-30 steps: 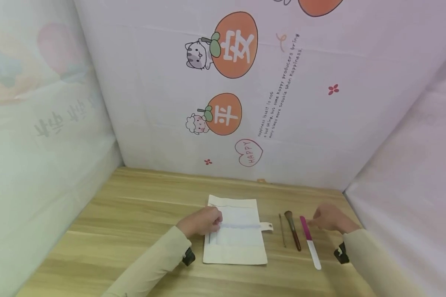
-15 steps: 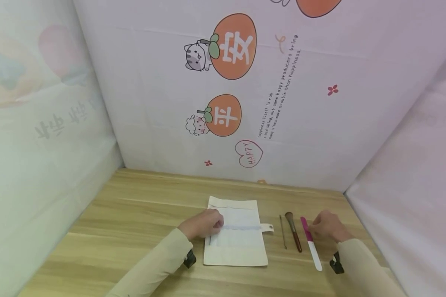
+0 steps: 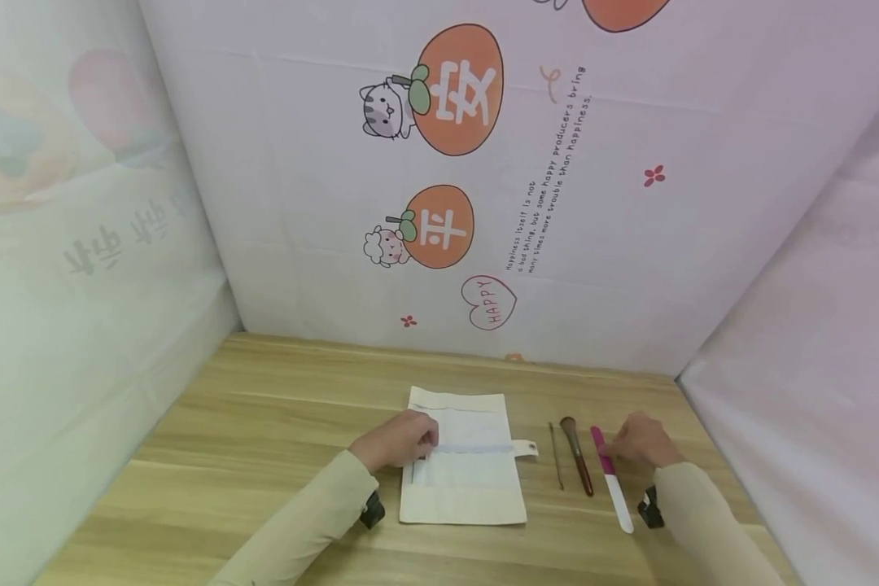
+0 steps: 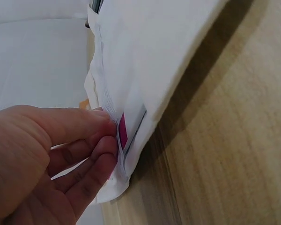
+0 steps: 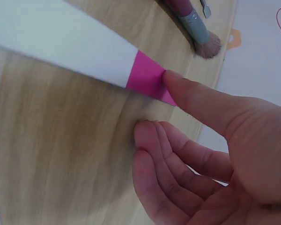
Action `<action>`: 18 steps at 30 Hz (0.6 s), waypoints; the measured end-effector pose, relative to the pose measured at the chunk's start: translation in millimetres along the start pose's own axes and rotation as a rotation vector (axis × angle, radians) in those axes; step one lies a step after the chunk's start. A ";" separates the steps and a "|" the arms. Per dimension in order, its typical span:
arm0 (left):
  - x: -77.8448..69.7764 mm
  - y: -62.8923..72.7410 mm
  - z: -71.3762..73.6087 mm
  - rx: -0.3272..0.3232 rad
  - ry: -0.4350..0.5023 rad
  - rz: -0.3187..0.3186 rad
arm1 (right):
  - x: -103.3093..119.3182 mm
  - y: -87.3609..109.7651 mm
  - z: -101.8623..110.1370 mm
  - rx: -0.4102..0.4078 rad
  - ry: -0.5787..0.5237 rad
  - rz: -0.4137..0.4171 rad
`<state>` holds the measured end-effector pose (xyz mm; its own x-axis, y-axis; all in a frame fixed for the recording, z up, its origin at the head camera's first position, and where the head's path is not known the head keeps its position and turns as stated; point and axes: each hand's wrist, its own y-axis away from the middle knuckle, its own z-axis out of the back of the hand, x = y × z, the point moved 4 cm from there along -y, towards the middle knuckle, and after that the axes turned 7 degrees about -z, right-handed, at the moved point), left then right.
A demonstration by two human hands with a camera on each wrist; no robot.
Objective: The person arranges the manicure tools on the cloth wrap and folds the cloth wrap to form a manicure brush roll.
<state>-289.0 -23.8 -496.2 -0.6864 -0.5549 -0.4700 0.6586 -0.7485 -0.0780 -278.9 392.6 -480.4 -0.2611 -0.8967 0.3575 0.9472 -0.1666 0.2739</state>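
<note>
A cream cloth pouch (image 3: 476,488) with a snap strap lies unfolded on the table. My left hand (image 3: 399,439) is at its left side; in the left wrist view, thumb and fingers pinch the pouch's stitched white band. Behind that band a magenta strip (image 4: 123,131) shows; its kind is hidden. To the right lies a pink-and-white nail file (image 3: 617,496). My right hand (image 3: 643,441) touches its pink end. The right wrist view shows the thumb on the file's pink part, while the other fingers are bent loosely below, apart from the visible edge.
A makeup brush (image 3: 579,460) with a dark red handle lies left of the file. Beside it is a thin metal stick (image 3: 557,457). Printed white cloth walls enclose the wooden table (image 3: 264,407) at the back and both sides.
My right hand has moved slightly left, its thumb coming onto the file's pink end. The left hand stays at the pouch's band. Brush and metal stick lie as before.
</note>
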 end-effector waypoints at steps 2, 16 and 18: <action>0.8 -1.3 -0.9 -0.008 0.012 0.000 | 0.9 -0.3 -0.8 0.014 -0.004 -0.023; -0.9 -2.6 -1.3 -0.022 0.034 0.051 | 5.7 -0.9 -4.5 0.089 -0.066 -0.073; -3.4 -2.2 0.1 -0.022 0.044 0.048 | 4.5 -1.0 -3.9 0.089 -0.064 -0.068</action>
<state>-288.2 -20.3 -494.3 -0.6397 -0.5736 -0.5117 0.6977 -0.7126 -0.0735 -280.4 387.1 -482.6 -0.3385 -0.8559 0.3910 0.9072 -0.1866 0.3769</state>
